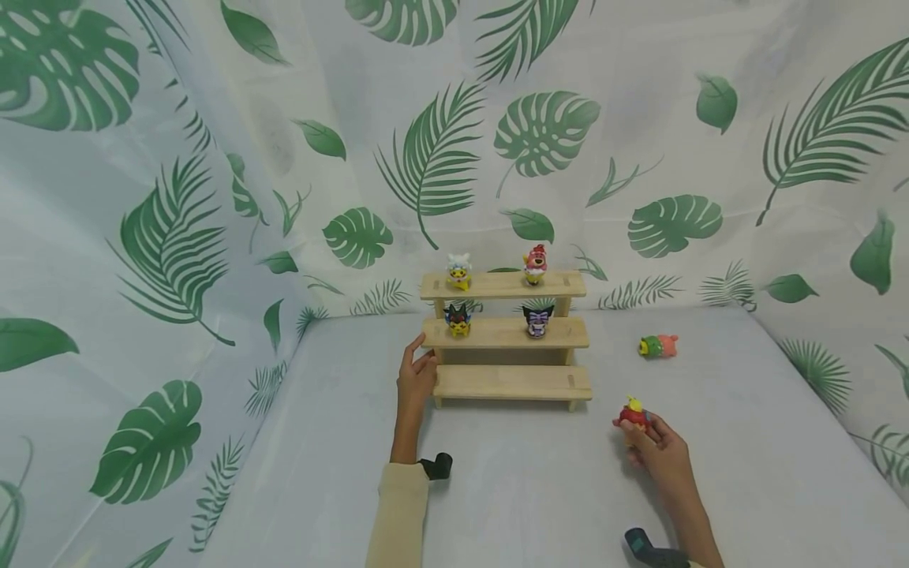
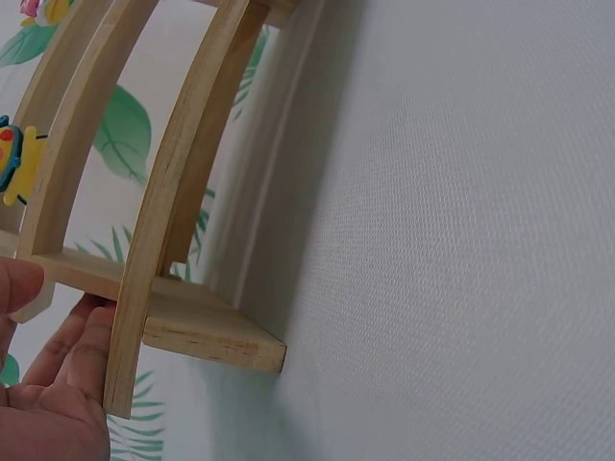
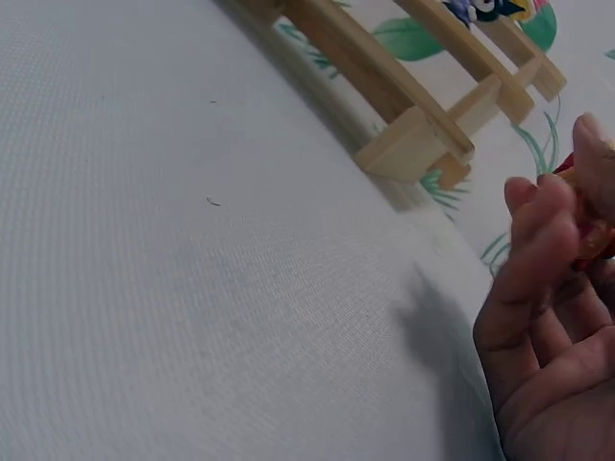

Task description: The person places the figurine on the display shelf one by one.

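Beige sleeve nearest. Left hand grips wooden stand, fingertips against side rail: left wrist view only. Right hand pinches red figurine; beyond fingers, green-pink figurine, head view only.

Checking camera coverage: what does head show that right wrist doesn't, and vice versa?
Head only: left hand, green-and-pink figurine lying down, white-topped figurine on the top step.
Right wrist only: small dark specks on the white surface.
Both: that white surface, right hand holding the red figurine, wooden stand, cropped in right wrist.
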`<action>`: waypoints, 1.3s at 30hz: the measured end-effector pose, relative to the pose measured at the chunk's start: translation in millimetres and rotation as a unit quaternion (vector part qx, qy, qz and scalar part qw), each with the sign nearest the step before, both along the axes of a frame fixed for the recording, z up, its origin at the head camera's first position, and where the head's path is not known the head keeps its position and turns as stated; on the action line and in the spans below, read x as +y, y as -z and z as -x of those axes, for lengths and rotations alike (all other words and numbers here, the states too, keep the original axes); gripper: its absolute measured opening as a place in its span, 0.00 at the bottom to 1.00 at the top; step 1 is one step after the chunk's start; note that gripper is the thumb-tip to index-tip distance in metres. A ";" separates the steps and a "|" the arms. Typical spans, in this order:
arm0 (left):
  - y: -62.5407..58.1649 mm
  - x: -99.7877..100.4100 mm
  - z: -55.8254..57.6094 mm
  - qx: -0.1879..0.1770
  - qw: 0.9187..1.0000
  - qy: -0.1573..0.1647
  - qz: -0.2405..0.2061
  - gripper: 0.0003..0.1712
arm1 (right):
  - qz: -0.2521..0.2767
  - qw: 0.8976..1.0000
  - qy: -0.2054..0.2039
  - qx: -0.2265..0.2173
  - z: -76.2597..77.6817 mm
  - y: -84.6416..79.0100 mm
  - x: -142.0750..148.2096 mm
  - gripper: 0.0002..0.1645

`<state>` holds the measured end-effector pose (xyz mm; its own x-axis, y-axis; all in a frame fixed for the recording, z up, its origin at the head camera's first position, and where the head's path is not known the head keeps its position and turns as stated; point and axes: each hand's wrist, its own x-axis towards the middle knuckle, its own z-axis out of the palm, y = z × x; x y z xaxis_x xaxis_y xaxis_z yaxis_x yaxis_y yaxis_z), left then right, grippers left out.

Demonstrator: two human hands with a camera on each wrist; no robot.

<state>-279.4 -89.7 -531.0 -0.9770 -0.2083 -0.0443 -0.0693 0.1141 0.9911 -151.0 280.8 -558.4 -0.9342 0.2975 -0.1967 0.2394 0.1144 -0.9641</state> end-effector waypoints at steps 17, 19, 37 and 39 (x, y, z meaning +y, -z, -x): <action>0.4 -0.5 0.3 0.004 1.000 0.005 -0.011 0.28 | 0.038 0.989 -0.113 0.082 18.6 -1.2 -20.6 0.34; 0.5 -0.8 0.2 0.006 1.000 0.007 -0.011 0.28 | 0.044 0.987 -0.124 0.097 23.2 -3.8 -26.8 0.31; 1.8 -1.7 2.7 -0.006 1.000 -0.001 -0.017 0.28 | 0.093 0.964 -0.201 0.149 73.9 -32.0 -96.6 0.32; 2.2 -1.4 4.0 -0.006 1.000 0.000 -0.015 0.29 | 0.097 0.961 -0.208 0.156 77.8 -31.3 -98.9 0.32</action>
<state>-283.4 -91.1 -533.3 -0.9763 -0.2069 -0.0631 -0.0822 0.0849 0.9930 -228.8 181.8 -527.1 -0.9868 -0.1290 0.0978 -0.0918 -0.0517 -0.9944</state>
